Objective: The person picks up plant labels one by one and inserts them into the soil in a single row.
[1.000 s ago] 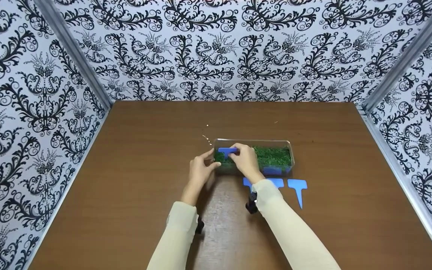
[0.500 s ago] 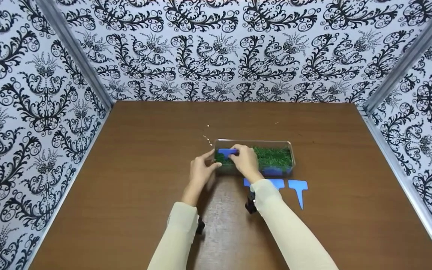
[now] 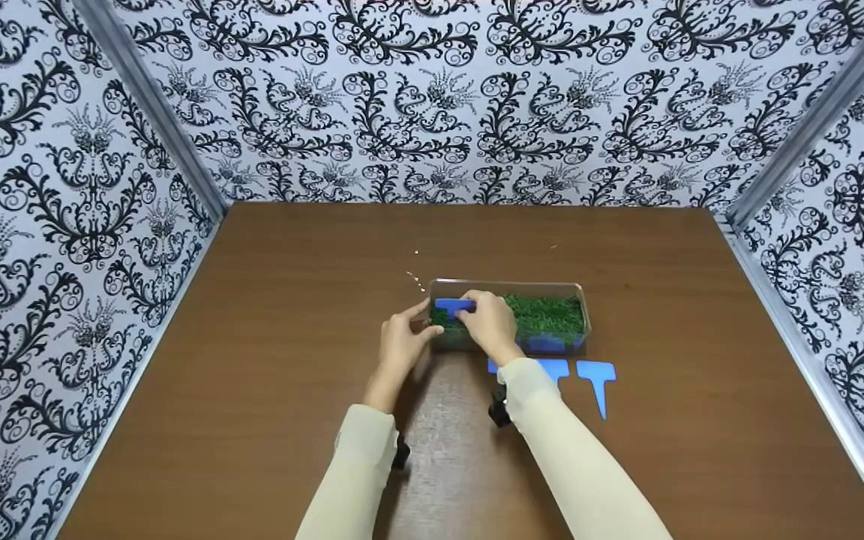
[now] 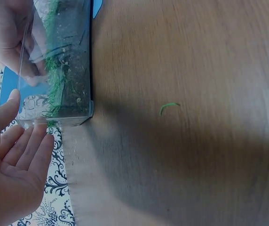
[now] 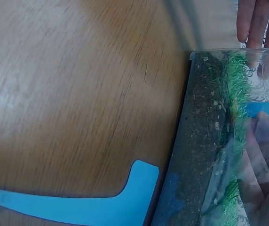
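Observation:
A clear plastic container (image 3: 586,319) with dark soil and short green grass (image 3: 544,315) stands mid-table. My left hand (image 3: 400,341) steadies its left end, thumb at the rim and fingers against the outside of the end wall, as the left wrist view shows. My right hand (image 3: 490,322) reaches inside and pinches a blue T-shaped plant label (image 3: 451,306) by its right side. The label's head stands upright above the grass near the left end; its stem is largely hidden by grass and fingers. Through the clear wall, the right wrist view shows the curled right fingers (image 5: 261,155).
In front of the container lies a blue plant label (image 3: 597,371) with its point toward me. More blue labels (image 3: 552,367) lie beside it, partly covered by the right sleeve. White specks (image 3: 417,280) are scattered behind the left corner. Patterned walls enclose the table (image 3: 289,322).
The plant label in my right hand has shifted slightly left and lower, and the right forearm has moved a little left with it. My left hand stays in place.

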Available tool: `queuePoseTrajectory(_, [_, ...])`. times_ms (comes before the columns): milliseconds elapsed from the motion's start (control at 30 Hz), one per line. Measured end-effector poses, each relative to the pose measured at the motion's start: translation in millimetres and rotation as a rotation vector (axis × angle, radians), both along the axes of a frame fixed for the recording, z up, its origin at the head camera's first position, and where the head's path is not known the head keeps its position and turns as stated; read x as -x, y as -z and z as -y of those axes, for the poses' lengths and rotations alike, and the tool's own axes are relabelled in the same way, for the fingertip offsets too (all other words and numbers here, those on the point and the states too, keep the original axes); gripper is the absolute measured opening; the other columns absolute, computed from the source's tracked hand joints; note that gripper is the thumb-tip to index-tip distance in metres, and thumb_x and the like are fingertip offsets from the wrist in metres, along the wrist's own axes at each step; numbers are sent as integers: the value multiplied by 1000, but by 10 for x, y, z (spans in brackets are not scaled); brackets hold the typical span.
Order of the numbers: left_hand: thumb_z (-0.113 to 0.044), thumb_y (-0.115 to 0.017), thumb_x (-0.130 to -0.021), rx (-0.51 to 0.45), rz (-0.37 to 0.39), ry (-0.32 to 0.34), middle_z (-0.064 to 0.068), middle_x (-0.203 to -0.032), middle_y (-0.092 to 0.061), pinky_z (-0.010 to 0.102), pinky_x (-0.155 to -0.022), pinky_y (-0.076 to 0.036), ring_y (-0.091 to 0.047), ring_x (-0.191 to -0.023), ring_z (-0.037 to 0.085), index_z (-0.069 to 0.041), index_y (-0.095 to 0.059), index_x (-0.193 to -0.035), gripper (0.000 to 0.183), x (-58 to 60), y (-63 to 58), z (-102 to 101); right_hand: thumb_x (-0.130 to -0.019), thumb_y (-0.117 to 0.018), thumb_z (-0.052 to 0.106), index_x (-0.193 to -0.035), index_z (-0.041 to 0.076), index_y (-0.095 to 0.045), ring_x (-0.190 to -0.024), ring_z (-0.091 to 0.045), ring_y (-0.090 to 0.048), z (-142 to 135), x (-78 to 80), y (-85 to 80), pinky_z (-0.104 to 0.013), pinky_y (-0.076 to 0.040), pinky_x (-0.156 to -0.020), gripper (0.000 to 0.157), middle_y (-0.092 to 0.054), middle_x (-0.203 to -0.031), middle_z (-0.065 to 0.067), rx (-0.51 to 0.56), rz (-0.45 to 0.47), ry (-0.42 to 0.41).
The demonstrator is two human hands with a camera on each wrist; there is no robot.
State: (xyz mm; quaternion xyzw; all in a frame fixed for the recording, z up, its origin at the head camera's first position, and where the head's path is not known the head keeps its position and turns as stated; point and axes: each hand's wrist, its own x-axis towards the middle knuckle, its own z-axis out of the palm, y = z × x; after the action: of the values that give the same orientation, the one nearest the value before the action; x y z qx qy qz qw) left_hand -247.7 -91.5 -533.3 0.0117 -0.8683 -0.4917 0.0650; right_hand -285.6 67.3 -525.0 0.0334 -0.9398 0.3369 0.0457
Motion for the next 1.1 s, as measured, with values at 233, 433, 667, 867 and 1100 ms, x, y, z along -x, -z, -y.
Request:
queuePoseTrajectory(233, [-15, -81, -82, 4, -9, -5, 18, -115, -73, 43, -88, -59, -74, -99, 30, -9, -65, -132, 53, -12, 1, 1, -87, -77, 21, -103, 15, -77, -93, -29, -73, 7, -14, -15, -47, -58, -80, 17, -78, -103, -7, -5, 9, 2])
queuePoseTrajectory(433, [-14, -81, -82, 1, -18, -8, 17, -113, -74, 44, -88, -59, -74, -98, 30, -8, -65, -131, 52, -15, -2, -2, -88, -76, 22, -103, 16, -77, -93, -29, -73, -1, -22, -28, -48, -58, -80, 16, -78, -104, -7, 4, 19, -2])
queuePoseTrajectory(667, [-13, -80, -83, -12, -31, 6, 20, -115, -72, 43, -87, -59, -74, -98, 33, -5, -64, -132, 52, -5, 0, 1, -87, -77, 20, -99, 16, -77, -92, -29, -73, -21, -25, -41, -48, -58, -80, 12, -78, -101, -6, 48, 9, -18])
queuePoseTrajectory(867, [-13, -79, -84, -40, -1, 14, 19, -120, -70, 41, -89, -59, -72, -104, 32, -6, -62, -134, 53, -10, -8, -1, -84, -78, 15, -95, 10, -76, -91, -30, -73, -62, -28, -52, -47, -57, -84, 12, -78, -97, -10, 125, -32, -64])
queuePoseTrajectory(1100, [-14, -79, -85, -34, -4, 6, 19, -121, -70, 41, -88, -59, -73, -104, 31, -7, -63, -134, 52, -7, -1, 1, -87, -76, 10, -96, 7, -75, -90, -28, -73, -101, -40, -87, -44, -58, -83, 10, -77, -98, -12, 208, -25, -106])
